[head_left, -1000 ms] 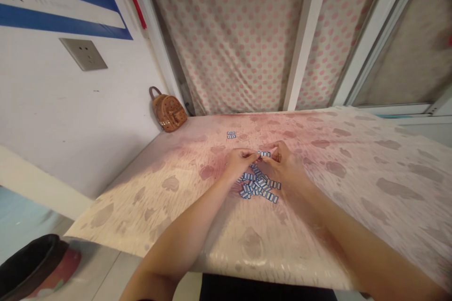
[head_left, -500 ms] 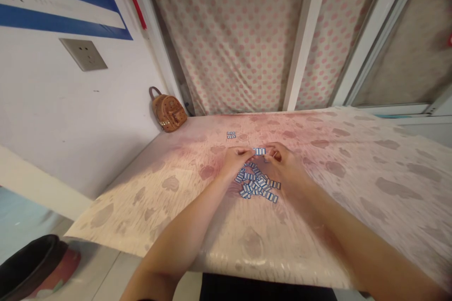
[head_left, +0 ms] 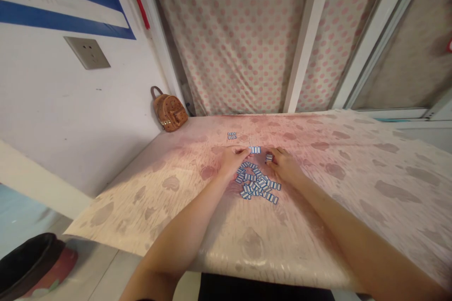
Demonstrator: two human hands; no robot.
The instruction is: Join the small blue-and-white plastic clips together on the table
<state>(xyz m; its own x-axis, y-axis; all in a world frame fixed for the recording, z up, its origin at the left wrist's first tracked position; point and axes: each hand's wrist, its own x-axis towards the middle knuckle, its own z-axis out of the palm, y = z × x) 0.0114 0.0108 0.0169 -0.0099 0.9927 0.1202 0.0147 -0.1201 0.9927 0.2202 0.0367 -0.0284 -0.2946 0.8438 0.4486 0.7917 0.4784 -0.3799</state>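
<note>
Holds, with the left hand (head_left: 233,157), a blue-and-white strip (head_left: 255,149), pinched at its near-9-o'clock end between thumb and finger, jutting free of the grip toward 3 o'clock. Pinches, with the right hand (head_left: 284,163), a small piece (head_left: 269,157) in the same colours, with a narrow grip at the fingertips, facing 9 o'clock. Leaves a gap between strip and piece, not touching. Cannot tell the held strip's height over the cloth (head_left: 169,225).

On the cloth, just below both hands, shows a loose heap (head_left: 259,186) of similar strips, overlapping at many angles. Taking the heap as dial centre, has the left hand at 10 o'clock, the right hand between 1 and 2, the held strip at 12. Farther out at 11, shows 2 short rows (head_left: 231,136), lying parallel, 1 just beyond the other.

Well apart at 10, against the wall (head_left: 106,127), shows a brown bag (head_left: 171,112); farther along the same line, a socket (head_left: 87,52) and a blue-and-white poster (head_left: 70,16). At 12, past the cloth's far edge, has a dotted curtain (head_left: 229,42). Between 8 and 9, on the floor (head_left: 106,273), shows a red-and-black tub (head_left: 58,265), cut off by the frame.
</note>
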